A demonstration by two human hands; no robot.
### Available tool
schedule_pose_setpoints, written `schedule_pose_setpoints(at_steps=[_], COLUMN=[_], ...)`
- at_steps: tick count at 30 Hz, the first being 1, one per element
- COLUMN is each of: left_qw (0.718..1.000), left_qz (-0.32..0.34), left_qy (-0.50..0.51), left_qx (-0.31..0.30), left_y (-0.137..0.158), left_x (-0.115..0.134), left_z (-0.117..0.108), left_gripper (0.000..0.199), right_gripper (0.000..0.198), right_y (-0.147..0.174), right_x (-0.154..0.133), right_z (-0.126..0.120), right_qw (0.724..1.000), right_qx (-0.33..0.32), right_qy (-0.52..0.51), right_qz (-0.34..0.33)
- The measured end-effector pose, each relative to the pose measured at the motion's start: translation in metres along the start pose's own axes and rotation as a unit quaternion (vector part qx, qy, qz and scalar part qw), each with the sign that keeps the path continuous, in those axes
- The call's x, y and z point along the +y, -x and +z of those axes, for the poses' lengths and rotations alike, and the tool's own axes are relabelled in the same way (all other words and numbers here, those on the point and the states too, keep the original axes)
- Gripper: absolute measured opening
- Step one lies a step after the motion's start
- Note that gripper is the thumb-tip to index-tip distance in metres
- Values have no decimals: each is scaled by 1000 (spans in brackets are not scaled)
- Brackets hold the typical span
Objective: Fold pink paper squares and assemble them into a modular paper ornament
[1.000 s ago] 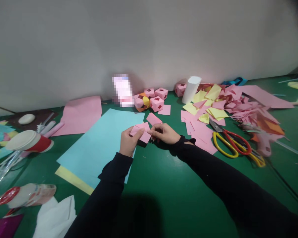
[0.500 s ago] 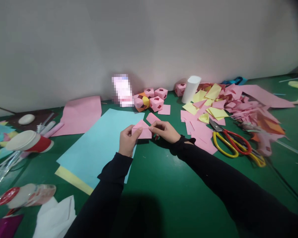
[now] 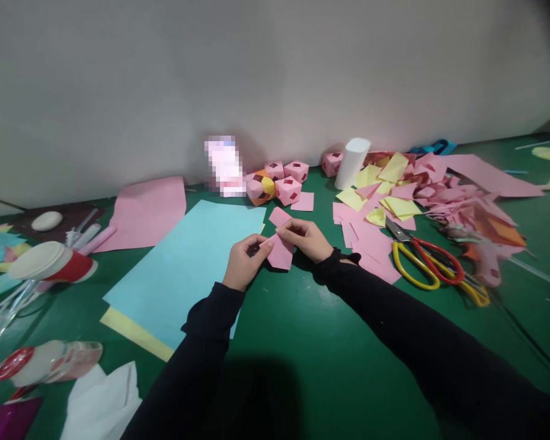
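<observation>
Between my hands is a small folded piece of pink paper [image 3: 282,253], held just above the green table. My left hand [image 3: 246,261] pinches its left corner between thumb and forefinger. At its upper edge my right hand [image 3: 308,239] also pinches it, fingers closed. Just behind the right fingertips lies another pink paper piece [image 3: 279,216]. A flat pink square [image 3: 303,201] sits a little farther back. To the left, a large light-blue sheet [image 3: 183,263] lies partly under my left hand and sleeve.
Pink folded paper shapes [image 3: 288,190] stand by the wall beside a propped phone [image 3: 225,166]. On the right are scissors [image 3: 426,260], paper scraps [image 3: 396,201], a white roll-like cylinder [image 3: 352,164] and a glue gun [image 3: 486,263]. A cup [image 3: 50,261] and jar [image 3: 50,360] lie left.
The folded pink paper has been turned in my fingers, so its point no longer faces away and its body now hangs toward me. My left hand has shifted slightly right.
</observation>
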State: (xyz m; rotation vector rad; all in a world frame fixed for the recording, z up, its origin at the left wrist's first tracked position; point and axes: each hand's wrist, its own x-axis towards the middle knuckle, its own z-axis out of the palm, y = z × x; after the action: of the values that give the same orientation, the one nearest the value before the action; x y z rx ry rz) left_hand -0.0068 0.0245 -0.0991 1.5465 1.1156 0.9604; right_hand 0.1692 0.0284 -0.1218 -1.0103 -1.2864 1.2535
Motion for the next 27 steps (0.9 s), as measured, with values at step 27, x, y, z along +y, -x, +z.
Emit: schedule_pose_setpoints(at_steps=[27], left_qw=[991], left_qz=[-32], left_qy=[100], left_qx=[79], left_y=[-4], left_x=[-8], left_z=[-1], left_gripper=[30], right_gripper=[39], right_y=[-3], right_x=[4], right_z=[-2], right_qw=[991], right_qx=[-7], right_qy=[-114], right_qz=[64])
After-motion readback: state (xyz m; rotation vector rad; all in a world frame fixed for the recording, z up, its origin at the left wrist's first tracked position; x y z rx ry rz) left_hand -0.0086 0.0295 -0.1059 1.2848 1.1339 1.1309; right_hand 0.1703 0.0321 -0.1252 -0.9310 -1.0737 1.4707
